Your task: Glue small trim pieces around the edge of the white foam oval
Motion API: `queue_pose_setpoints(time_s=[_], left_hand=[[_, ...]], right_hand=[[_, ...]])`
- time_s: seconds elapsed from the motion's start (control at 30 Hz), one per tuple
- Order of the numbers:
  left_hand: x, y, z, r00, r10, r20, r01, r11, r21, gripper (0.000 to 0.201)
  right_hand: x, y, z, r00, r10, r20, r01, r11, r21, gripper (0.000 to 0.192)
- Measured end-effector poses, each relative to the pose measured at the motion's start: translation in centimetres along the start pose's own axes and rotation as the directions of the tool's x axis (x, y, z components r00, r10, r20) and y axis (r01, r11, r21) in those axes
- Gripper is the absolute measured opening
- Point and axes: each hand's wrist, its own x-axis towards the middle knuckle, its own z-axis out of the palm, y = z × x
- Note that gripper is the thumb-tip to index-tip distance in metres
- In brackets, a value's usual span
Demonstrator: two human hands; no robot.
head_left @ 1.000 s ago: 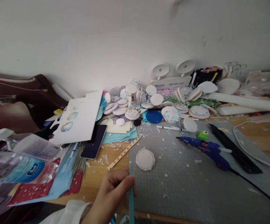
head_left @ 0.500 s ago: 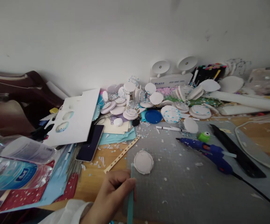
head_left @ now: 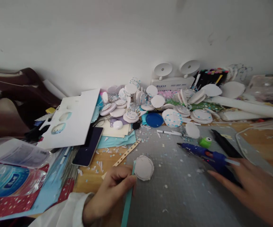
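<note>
At the bottom centre, my left hand (head_left: 114, 189) pinches a narrow turquoise paper strip (head_left: 127, 206), which runs down out of view. Beside its upper end lies a round off-white paper disc (head_left: 144, 167) with a ragged edge, flat on the grey cutting mat (head_left: 174, 201). At the right, my right hand (head_left: 256, 186), slightly blurred, has thumb and fingers apart on either side of the handle of a blue glue gun (head_left: 204, 154). The gun lies on the mat with a clear glue stick (head_left: 232, 162) at its back end. Whether the fingers touch the handle, I cannot tell.
Behind stand piled white discs (head_left: 131, 116) with blue dots, a blue lid (head_left: 154, 120) and a white pen (head_left: 169, 132). A green punch (head_left: 205, 142) and black tool (head_left: 223, 142) flank the gun. Left are a phone (head_left: 88, 146), a white board (head_left: 79, 123) and plastic packs (head_left: 13, 179).
My right hand has come into view from the right and reached the glue gun's handle. My left hand keeps the strip, its upper end now nearer the disc; the view has shifted slightly.
</note>
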Motion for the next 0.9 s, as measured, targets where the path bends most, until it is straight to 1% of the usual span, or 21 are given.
queue_pose_setpoints(time_s=[0.03, 0.1, 0.17, 0.2, 0.23, 0.27, 0.3, 0.33, 0.37, 0.4, 0.43, 0.5, 0.6, 0.7, 0.8, 0.9], left_hand=[[0.5, 0.0, -0.1, 1.0, 0.018, 0.002, -0.018, 1.0, 0.007, 0.06], [1.5, -0.1, -0.2, 0.999, 0.035, -0.001, -0.035, 0.999, 0.016, 0.06], [2.5, -0.4, -0.4, 0.999, 0.043, -0.003, -0.043, 0.999, 0.024, 0.06], [2.9, -0.7, -0.6, 0.999, 0.047, -0.001, -0.047, 0.998, 0.03, 0.06], [3.2, -1.0, -0.7, 0.999, 0.048, 0.004, -0.049, 0.998, 0.035, 0.06], [3.4, -1.4, -0.9, 0.999, 0.049, 0.012, -0.05, 0.998, 0.042, 0.06], [3.6, -1.7, -1.1, 0.999, 0.048, 0.021, -0.049, 0.998, 0.049, 0.061], [3.6, -2.0, -1.2, 0.998, 0.047, 0.03, -0.049, 0.997, 0.057, 0.062], [3.6, -2.2, -1.4, 0.998, 0.047, 0.039, -0.049, 0.997, 0.064, 0.063], [3.6, -2.3, -1.4, 0.998, 0.047, 0.048, -0.05, 0.996, 0.07, 0.064], [3.5, -2.3, -1.5, 0.997, 0.047, 0.057, -0.051, 0.996, 0.076, 0.065], [3.2, -2.0, -1.3, 0.996, 0.046, 0.08, -0.053, 0.995, 0.084, 0.065], [2.9, -1.4, -0.9, 0.994, 0.048, 0.094, -0.056, 0.994, 0.089, 0.068], [2.6, -1.1, -0.5, 0.99, 0.083, 0.114, -0.096, 0.989, 0.113, 0.068], [2.4, -1.2, -0.4, 0.979, 0.105, 0.173, -0.131, 0.98, 0.151, 0.063], [2.3, -1.3, -0.3, 0.971, 0.108, 0.214, -0.144, 0.976, 0.16, 0.058]], right_hand=[[0.6, -0.3, 0.5, 0.998, -0.06, 0.031, 0.06, 0.998, -0.02, 0.014], [1.5, -1.0, 1.5, 0.989, -0.143, 0.033, 0.144, 0.989, -0.025, 0.018], [2.1, -1.8, 1.8, 0.988, -0.155, -0.017, 0.155, 0.988, -0.007, 0.018], [2.4, -2.2, 1.8, 0.99, -0.14, -0.024, 0.14, 0.99, -0.003, 0.016], [2.9, -2.8, 1.5, 0.996, -0.089, -0.014, 0.089, 0.996, -0.002, 0.015], [3.5, -3.4, 1.2, 1.0, -0.01, 0.012, 0.01, 1.0, -0.002, 0.013], [4.1, -4.1, 0.9, 0.991, 0.123, 0.045, -0.124, 0.992, 0.003, 0.014], [4.9, -4.8, 0.7, 0.953, 0.285, 0.099, -0.286, 0.958, 0.002, 0.016], [5.6, -5.6, 0.6, 0.904, 0.406, 0.133, -0.413, 0.91, 0.026, 0.021], [6.3, -6.3, 0.6, 0.862, 0.483, 0.153, -0.497, 0.865, 0.067, 0.024], [6.8, -6.9, 0.9, 0.836, 0.519, 0.181, -0.542, 0.832, 0.118, 0.026], [7.4, -7.9, 1.8, 0.834, 0.51, 0.211, -0.55, 0.8, 0.239, 0.025], [6.9, -8.9, 3.6, 0.855, 0.464, 0.233, -0.519, 0.784, 0.34, 0.022], [5.2, -9.8, 4.9, 0.847, 0.48, 0.226, -0.531, 0.77, 0.355, 0.021], [3.7, -10.6, 5.5, 0.836, 0.504, 0.217, -0.548, 0.754, 0.361, 0.019], [2.9, -11.2, 5.5, 0.85, 0.477, 0.223, -0.526, 0.778, 0.344, 0.02]])
